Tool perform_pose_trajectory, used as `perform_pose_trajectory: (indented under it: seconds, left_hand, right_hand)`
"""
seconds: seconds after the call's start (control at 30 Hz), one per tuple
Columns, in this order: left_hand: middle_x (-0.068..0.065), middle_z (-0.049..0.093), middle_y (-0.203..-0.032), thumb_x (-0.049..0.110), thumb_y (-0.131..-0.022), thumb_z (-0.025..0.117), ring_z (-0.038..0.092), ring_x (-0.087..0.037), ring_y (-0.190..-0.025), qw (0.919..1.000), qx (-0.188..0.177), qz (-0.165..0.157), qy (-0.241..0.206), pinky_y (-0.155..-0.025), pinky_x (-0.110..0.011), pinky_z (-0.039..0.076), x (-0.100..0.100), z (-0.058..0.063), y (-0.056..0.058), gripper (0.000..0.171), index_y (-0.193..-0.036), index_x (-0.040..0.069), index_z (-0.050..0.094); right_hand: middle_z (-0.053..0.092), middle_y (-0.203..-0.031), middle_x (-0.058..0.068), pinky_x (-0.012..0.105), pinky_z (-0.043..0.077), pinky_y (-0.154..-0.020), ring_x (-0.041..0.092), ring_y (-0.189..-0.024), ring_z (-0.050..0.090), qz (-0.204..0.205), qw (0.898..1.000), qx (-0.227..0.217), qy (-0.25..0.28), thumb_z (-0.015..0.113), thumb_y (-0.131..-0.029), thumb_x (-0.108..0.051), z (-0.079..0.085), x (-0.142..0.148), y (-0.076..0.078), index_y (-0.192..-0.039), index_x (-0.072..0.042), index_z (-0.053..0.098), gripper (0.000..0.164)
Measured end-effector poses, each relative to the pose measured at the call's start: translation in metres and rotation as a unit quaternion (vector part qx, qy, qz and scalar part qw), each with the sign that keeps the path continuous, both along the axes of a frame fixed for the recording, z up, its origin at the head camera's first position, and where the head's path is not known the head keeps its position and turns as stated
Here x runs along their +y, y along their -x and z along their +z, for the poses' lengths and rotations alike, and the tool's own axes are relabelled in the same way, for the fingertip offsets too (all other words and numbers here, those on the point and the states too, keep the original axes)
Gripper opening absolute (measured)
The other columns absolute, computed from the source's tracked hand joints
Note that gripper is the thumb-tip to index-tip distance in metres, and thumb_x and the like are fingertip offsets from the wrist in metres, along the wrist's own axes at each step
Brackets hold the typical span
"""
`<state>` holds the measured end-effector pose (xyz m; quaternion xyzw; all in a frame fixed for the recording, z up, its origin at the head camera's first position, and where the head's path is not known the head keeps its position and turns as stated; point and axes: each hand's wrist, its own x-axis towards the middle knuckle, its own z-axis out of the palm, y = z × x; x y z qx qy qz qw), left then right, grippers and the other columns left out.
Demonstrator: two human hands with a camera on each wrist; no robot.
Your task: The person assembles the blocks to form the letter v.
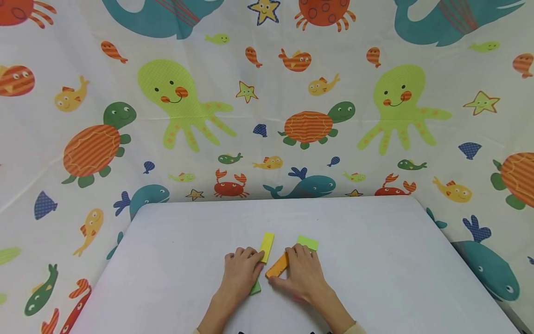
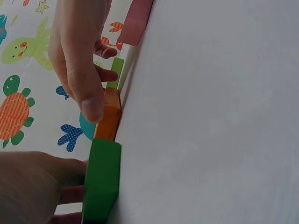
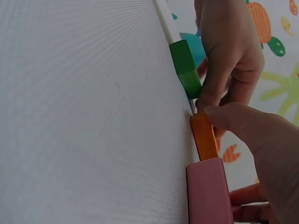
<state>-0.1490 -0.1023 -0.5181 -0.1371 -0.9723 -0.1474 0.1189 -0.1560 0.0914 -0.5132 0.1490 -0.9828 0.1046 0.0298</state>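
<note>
At the table's middle, my left hand [image 1: 243,270] pinches the near end of a yellow block [image 1: 268,246] between thumb and fingertips. Under that palm a green block [image 1: 255,288] lies partly covered; its side shows large in the left wrist view. With thumb and fingers my right hand [image 1: 305,272] grips an orange block [image 1: 276,266], which lies slanted on the table. Beyond the right fingertips is a lime-green block [image 1: 308,242], partly hidden. A pink block [image 3: 208,191] stands close below the right hand in the right wrist view; the head view barely shows it.
The white table [image 1: 167,260] reaches back to a hanging cloth [image 1: 267,102] printed with sea animals. All the blocks lie in a small group near the hands.
</note>
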Motion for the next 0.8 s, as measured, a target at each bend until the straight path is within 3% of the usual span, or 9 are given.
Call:
perform_pose_trajectory:
  seconds: [0.47,0.8]
  left_hand:
    - [0.002,0.068,-0.114,0.025,-0.092,0.071,0.059,-0.024,-0.106,0.9982,-0.057,-0.010,0.011,-0.092,-0.059,0.044,-0.004,0.011,-0.002,0.033,-0.126,0.023,0.070]
    - [0.001,0.067,-0.115,0.026,-0.092,0.071,0.058,-0.023,-0.107,0.9984,-0.054,-0.014,-0.003,-0.092,-0.056,0.044,-0.004,0.010,-0.002,0.027,-0.119,0.022,0.073]
  right_hand:
    - [0.058,-0.110,0.007,0.048,0.042,-0.094,0.023,-0.106,0.052,-0.001,1.000,0.000,0.004,0.062,-0.073,-0.081,0.000,0.000,-0.001,-0.124,-0.008,0.063,0.090]
    - [0.058,-0.111,0.007,0.048,0.042,-0.094,0.024,-0.106,0.052,0.003,1.000,0.005,-0.001,0.063,-0.073,-0.080,0.001,0.002,-0.001,-0.126,-0.008,0.062,0.090]
